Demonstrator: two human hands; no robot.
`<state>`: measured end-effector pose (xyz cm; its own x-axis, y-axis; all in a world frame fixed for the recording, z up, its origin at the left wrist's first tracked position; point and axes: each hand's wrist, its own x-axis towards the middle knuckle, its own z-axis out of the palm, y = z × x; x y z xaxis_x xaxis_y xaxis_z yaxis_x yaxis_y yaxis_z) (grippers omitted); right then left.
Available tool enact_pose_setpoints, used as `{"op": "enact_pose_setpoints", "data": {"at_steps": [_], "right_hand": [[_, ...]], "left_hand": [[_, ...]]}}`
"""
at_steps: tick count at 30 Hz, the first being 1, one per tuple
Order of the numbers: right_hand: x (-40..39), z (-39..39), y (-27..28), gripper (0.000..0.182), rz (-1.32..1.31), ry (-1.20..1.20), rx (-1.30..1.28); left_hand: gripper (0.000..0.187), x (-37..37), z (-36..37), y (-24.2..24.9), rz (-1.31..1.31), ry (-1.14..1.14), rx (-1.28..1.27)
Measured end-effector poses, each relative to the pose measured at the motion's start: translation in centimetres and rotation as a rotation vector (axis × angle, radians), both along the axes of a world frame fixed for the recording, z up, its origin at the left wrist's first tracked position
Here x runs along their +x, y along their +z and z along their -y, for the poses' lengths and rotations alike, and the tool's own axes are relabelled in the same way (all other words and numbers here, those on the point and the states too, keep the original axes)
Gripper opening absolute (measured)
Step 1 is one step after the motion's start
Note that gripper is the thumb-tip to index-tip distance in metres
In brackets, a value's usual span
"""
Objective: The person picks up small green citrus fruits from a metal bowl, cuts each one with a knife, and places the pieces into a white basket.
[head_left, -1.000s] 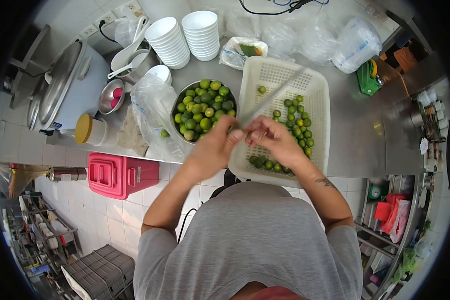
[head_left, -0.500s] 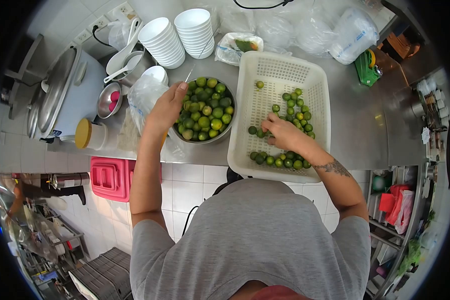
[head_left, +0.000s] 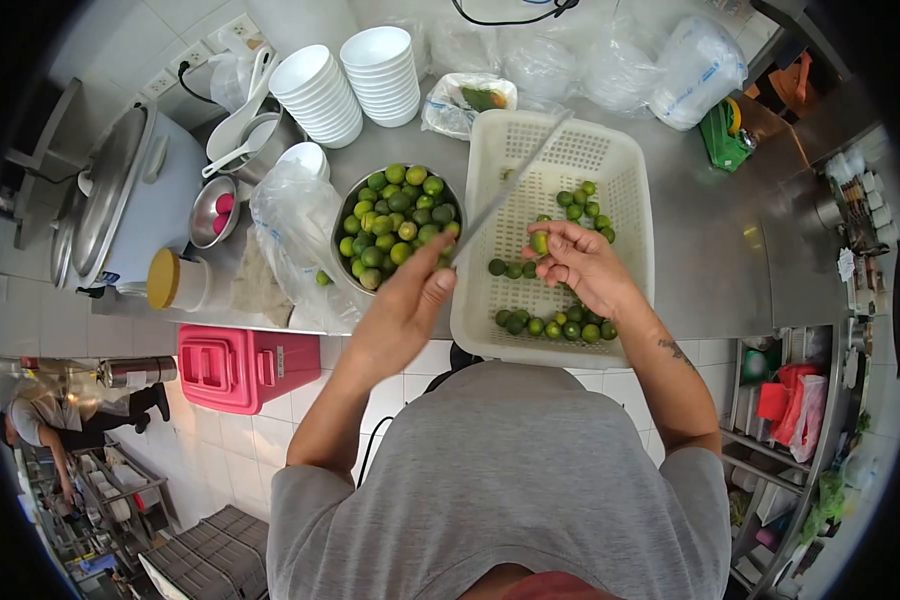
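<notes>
In my left hand (head_left: pixel 407 312) is a knife (head_left: pixel 515 178), its long blade slanting up and away over the basket, slightly blurred. My right hand (head_left: pixel 588 268) pinches a green lime (head_left: pixel 539 242) above the white plastic basket (head_left: pixel 468 300). Limes (head_left: pixel 570 325) lie in a cluster along the basket's near side, with more behind and under my right hand. To the left stands a metal bowl (head_left: pixel 337 252) heaped with green limes (head_left: pixel 395 205); my left hand partly covers its near right edge. A single lime (head_left: pixel 322 278) rests beside the bowl.
Stacked white bowls (head_left: pixel 382 75) and clear plastic bags (head_left: pixel 540 65) line the back of the steel counter (head_left: pixel 715 270). A small metal bowl (head_left: pixel 210 215) and yellow-lidded tub (head_left: pixel 170 280) are at left. Below sits a pink bin (head_left: pixel 245 365). Another person (head_left: pixel 55 415) is at far left.
My left hand has moved right and nearer, from the bowl's left side, swinging the knife over the basket. My right hand has lifted from the limes in the basket with one lime.
</notes>
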<state>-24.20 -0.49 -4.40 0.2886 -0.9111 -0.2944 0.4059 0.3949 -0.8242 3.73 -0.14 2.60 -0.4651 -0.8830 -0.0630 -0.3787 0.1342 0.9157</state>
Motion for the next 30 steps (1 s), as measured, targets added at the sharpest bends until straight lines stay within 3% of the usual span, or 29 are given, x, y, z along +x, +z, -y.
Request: {"op": "enact_pose_setpoints", "data": {"at_steps": [15,18,21,24,30], "right_hand": [[4.6,-1.0,0.4,0.028,-0.024,-0.316,-0.207],[5.4,-1.0,0.4,0.027,-0.071,-0.315,-0.213],[6.3,-1.1,0.2,0.023,-0.155,-0.283,-0.243],[7.4,-1.6,1.0,0.021,-0.271,-0.216,-0.293],[7.8,-1.0,0.5,0.009,-0.214,-0.142,-0.301]], "left_hand": [[0.052,-1.0,-2.7,-2.0,0.220,-0.112,-0.136],[0.051,-1.3,-2.8,-1.5,0.229,-0.093,-0.053],[0.053,-1.9,-2.7,-1.9,0.249,-0.049,-0.203],[0.052,-2.3,-2.3,-1.7,0.267,-0.041,-0.167],[0.047,-2.5,-1.2,-2.3,0.107,0.009,-0.157]]}}
